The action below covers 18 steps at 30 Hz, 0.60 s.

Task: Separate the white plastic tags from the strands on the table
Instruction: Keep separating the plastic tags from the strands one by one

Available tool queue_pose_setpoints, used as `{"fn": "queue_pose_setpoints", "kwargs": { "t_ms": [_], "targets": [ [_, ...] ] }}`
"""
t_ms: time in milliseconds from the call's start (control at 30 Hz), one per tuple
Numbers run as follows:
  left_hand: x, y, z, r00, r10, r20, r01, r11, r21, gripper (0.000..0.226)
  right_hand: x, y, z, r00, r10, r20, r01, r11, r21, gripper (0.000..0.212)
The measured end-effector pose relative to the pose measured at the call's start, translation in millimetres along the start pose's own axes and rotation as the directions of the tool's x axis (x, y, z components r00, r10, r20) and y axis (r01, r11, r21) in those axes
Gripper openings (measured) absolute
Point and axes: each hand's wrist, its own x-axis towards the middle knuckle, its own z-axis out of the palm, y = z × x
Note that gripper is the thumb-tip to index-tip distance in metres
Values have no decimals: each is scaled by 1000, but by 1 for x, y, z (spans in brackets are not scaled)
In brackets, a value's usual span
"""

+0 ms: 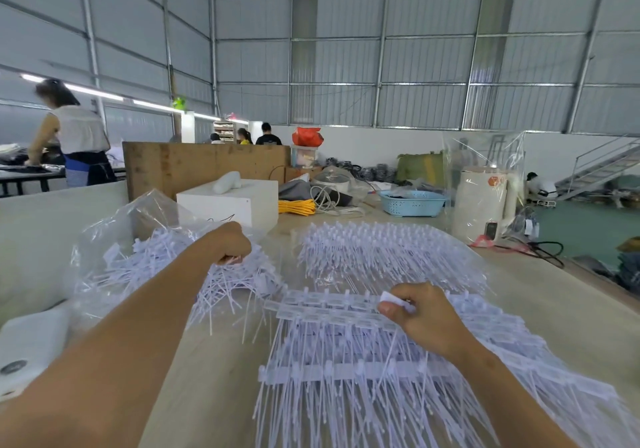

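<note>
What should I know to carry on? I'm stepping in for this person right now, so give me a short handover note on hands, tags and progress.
Left hand: fingers curled, at the loose pile of separated tags in the clear bag; what it holds is hidden.
Right hand: pinches one white tag at the top row of the near sheet of strands.
Done: a large pile is separated.
Left: the near sheet, plus a second stack of sheets behind it, apparently untouched.

Bright, even daylight; wide-angle edge bending, slight motion blur.
</note>
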Motion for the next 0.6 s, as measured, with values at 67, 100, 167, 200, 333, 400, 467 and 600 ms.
{"fn": "queue_pose_setpoints", "kwargs": {
  "t_ms": [67,100,167,200,333,400,467,600],
  "targets": [
    [-4,1,3,973,-148,177,168,980,-104,9,1,0,0,1000,1,-8,-1,1000,2,53],
    [-6,-1,6,937,-178,300,237,956,-172,12,1,0,1,1000,0,-6,0,1000,2,53],
    [-9,-5,14,896,-178,407,321,892,-317,16,1,-1,1,1000,-1,5,1,1000,2,51],
    [-11,-7,18,911,-171,375,325,858,-398,18,1,-1,1,1000,-2,10,2,1000,2,50],
    [-5,-8,33,973,-166,161,223,484,-846,40,1,-1,1,1000,-7,7,7,1000,-7,51],
    [-4,1,44,985,-171,8,102,552,-828,26,1,-2,1,1000,-4,7,4,1000,-11,50],
    [-5,11,59,954,-101,-284,-84,817,-571,27,1,-2,1,1000,0,9,0,1000,-22,51],
    [-20,28,80,717,572,-399,-495,820,287,65,0,-3,0,1000,-3,21,4,999,-32,48]
  ]
}}
